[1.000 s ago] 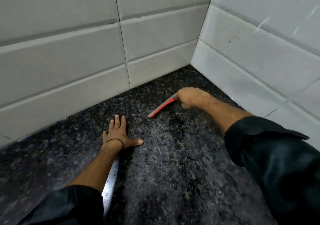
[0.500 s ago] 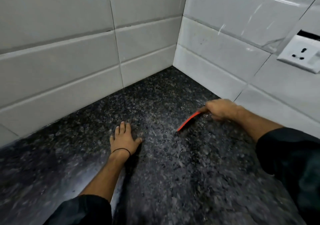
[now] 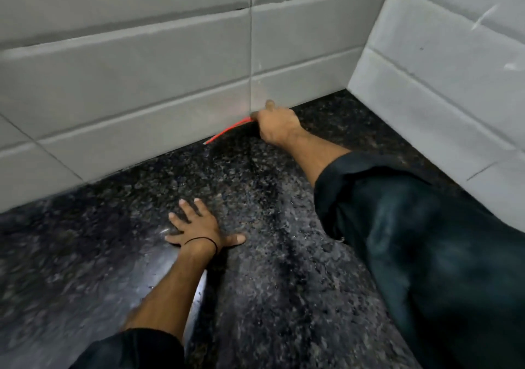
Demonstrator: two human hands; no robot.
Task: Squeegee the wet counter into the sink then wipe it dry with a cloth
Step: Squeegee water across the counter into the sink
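Note:
My right hand (image 3: 278, 125) grips a red squeegee (image 3: 227, 132) whose thin blade lies along the foot of the back tiled wall, on the dark speckled granite counter (image 3: 284, 269). The counter glistens with scattered water drops. My left hand (image 3: 200, 228) rests flat on the counter with fingers spread, nearer to me and left of the squeegee; a black band circles its wrist. No sink or cloth is in view.
Grey tiled walls (image 3: 142, 84) meet in a corner at the back right. The right wall (image 3: 454, 70) runs close beside my right arm. A bright reflection streaks the counter next to my left forearm.
My right hand has carried the squeegee from the right side of the counter back to the base of the rear wall. My left hand stays planted. The view has swung left.

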